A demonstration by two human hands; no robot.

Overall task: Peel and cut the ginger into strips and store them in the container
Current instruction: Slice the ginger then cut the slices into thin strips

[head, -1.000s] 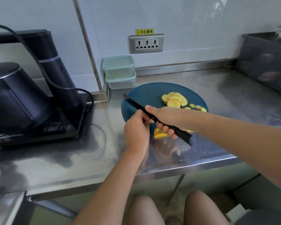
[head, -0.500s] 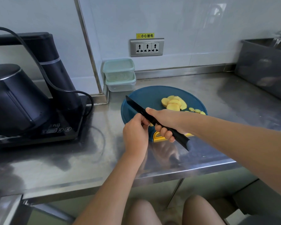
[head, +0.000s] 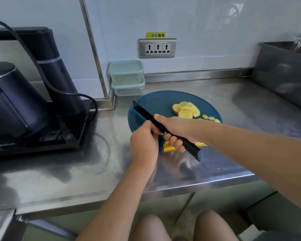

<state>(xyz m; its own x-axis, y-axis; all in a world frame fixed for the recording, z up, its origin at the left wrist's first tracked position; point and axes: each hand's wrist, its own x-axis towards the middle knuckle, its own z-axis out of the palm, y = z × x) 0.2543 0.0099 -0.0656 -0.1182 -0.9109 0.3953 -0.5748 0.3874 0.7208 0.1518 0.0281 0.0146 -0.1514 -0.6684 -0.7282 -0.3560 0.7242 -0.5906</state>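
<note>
A round blue cutting board [head: 161, 101] lies on the steel counter. A pile of yellow ginger slices [head: 185, 109] sits on its far right, with small cut bits [head: 211, 118] beside them. My right hand [head: 175, 131] grips a black knife [head: 143, 112] by the handle, blade pointing far left over the board. My left hand [head: 143, 145] is closed at the board's near edge, under the blade; a sliver of yellow shows between its fingers, what it pinches is hidden. Two stacked lidded containers [head: 127, 77] stand against the wall behind the board.
A black kettle on its base [head: 24, 108] with a cable fills the left counter. A grey bin [head: 285, 72] stands at the far right. A wall socket [head: 157, 48] is above the containers. The counter's front edge [head: 198, 184] runs just below my hands; my knees show beneath.
Both hands stay together at the board's near edge; the knife blade has barely shifted. The view has tilted slightly.
</note>
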